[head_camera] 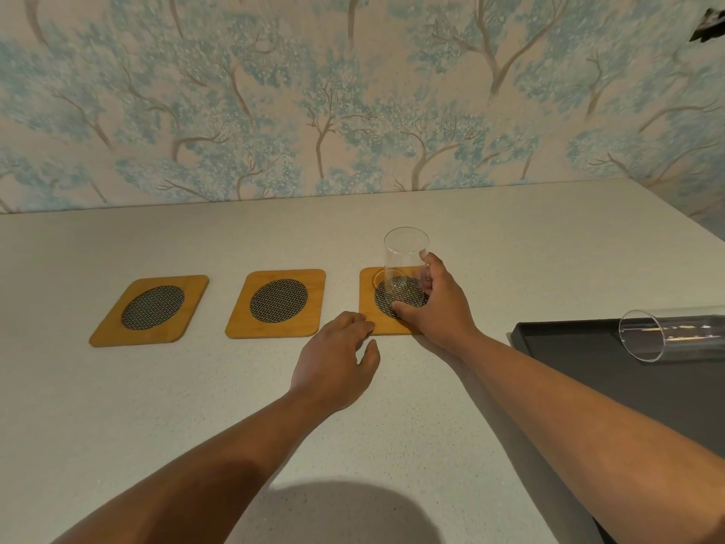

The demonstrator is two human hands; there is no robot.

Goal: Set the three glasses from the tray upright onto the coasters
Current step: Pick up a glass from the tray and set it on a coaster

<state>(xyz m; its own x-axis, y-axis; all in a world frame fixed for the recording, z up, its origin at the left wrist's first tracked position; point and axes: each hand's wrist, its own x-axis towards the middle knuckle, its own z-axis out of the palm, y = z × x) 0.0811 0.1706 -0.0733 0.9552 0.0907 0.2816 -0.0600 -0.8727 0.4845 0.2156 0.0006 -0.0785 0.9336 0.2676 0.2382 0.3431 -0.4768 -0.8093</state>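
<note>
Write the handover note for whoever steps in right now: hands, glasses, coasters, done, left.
Right hand: gripping the upright glass on the right coaster, not released.
Left hand: empty, fingers at that coaster's near edge.
Middle coaster and left coaster: bare.
Tray, far right: one glass lying on its side; the third is out of view.
Done: first glass nearly placed.
Left: release it, stand the other two on the bare coasters.

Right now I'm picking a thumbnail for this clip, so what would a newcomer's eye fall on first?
First, the clear glass standing upright on the rightmost coaster, gripped by the right hand. Next, the two bare coasters in a row to its left, with the left hand resting at the occupied coaster's corner. Far right, another glass lies on its side on the dark tray.
</note>
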